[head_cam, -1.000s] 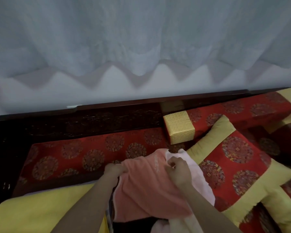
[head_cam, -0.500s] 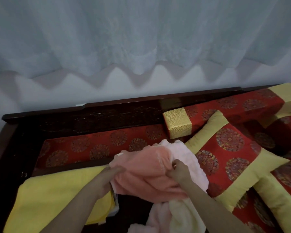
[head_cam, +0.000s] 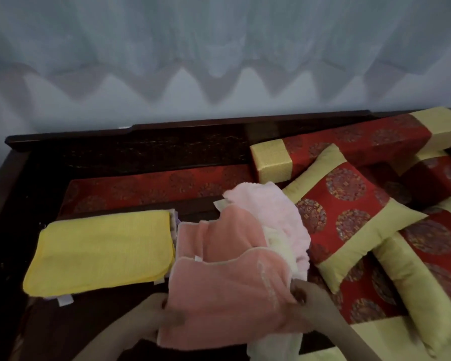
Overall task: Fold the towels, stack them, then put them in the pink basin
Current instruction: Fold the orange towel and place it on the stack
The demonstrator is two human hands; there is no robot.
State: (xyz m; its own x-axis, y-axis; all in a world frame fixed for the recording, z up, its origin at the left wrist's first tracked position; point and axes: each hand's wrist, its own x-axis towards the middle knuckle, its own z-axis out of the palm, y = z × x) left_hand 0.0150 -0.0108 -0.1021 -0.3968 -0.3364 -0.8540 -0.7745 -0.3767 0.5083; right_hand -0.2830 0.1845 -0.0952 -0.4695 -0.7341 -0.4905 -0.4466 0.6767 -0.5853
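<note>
1. The left hand (head_cam: 164, 315) is closed on the near left edge of the salmon-pink towel (head_cam: 227, 282), and the right hand (head_cam: 307, 299) is closed on its near right edge. The towel is doubled over and lies partly on a loose heap: a pale pink towel (head_cam: 274, 209) and a cream towel (head_cam: 284, 246).
2. Risk: the fold is uneven. The upper layer's edge runs in a curve, not parallel to the lower one, so I think the corners will not meet unless they are realigned.
3. Risk: the heap below is soft and bumpy. Pressing the fold there may wrinkle it, or pulling may drag the cream towel along.
4. The folded yellow towel (head_cam: 102, 252) lies just beside, on the left, on top of other folded pieces whose edges show beneath it. If the pink one goes on crooked, this stack may lean.
5. The red and gold cushion (head_cam: 349, 217) touches the heap and leaves little flat space.
6. The pink basin is not visible, so I cannot judge the way to it.
</note>
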